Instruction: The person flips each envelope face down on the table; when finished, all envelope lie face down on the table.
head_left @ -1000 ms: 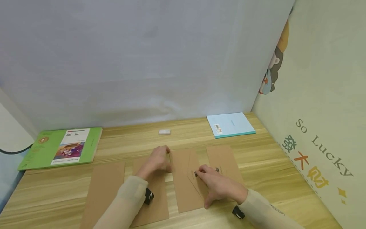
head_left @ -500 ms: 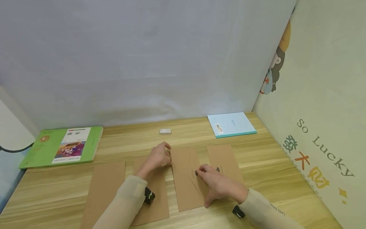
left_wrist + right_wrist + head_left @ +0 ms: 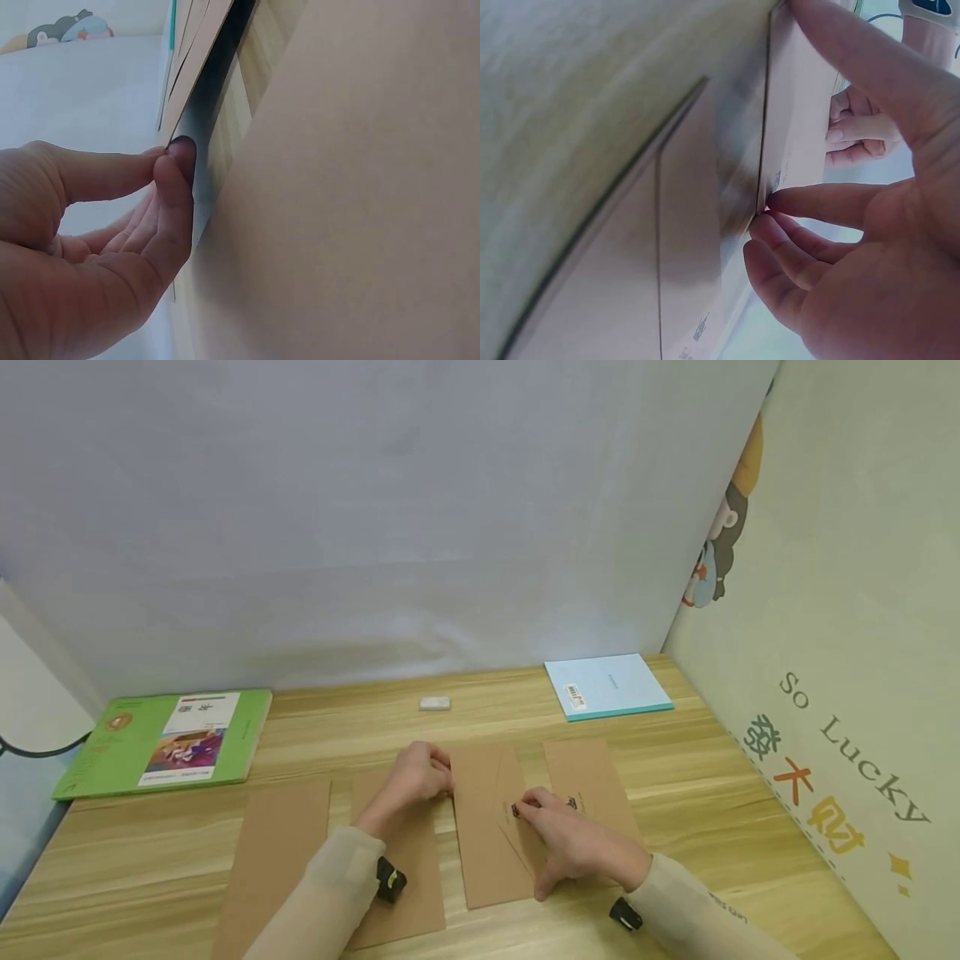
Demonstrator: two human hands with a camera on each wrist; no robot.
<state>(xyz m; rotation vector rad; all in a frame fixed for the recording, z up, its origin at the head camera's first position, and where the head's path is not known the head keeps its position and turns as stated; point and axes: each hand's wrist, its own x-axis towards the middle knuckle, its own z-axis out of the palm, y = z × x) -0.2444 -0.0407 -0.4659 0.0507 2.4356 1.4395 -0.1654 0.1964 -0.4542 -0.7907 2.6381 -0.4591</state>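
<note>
In the head view, a brown kraft envelope point(image 3: 480, 835) with a pointed flap lies in the middle of the row. My left hand point(image 3: 417, 778) pinches its left edge near the far corner between thumb and fingers. That edge stands slightly off the wood in the left wrist view, where the hand point(image 3: 97, 240) holds it at the fingertips. My right hand point(image 3: 585, 843) spans the right edge, its thumb at the near corner and its fingertips by the black printed mark. Seen from the right wrist, the fingers point(image 3: 817, 202) meet the envelope's edge from both faces.
Two plain brown envelopes, one at far left point(image 3: 277, 852) and one under the left forearm point(image 3: 416, 885), flank it. Another flapped envelope point(image 3: 588, 768) lies partly beneath the right hand. Farther back are a green book point(image 3: 112, 752), a white eraser-like block point(image 3: 434, 703) and a light-blue notebook point(image 3: 611, 681).
My left hand has slid a little nearer along the envelope's left edge. The right hand keeps its place, and the other objects have not moved.
</note>
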